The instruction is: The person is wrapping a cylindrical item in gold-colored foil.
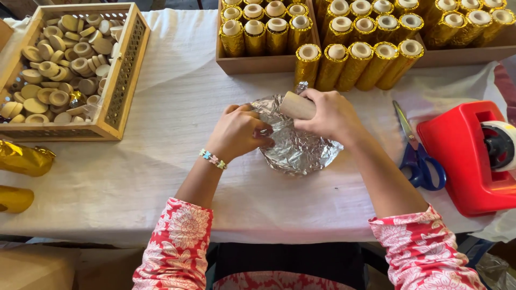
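tube (296, 106) in right hand (329, 115), left hand (239, 131) pinching foil (298, 150)

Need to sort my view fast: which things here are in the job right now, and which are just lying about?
In hand:
left hand pinching the foil sheet
right hand holding the tube on the foil

Lying about:
scissors
tape dispenser
crate of caps
gold tubes

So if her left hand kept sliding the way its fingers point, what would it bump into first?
The left hand points right, so likely the crumpled silver foil it already touches, then the right hand holding the cardboard tube.
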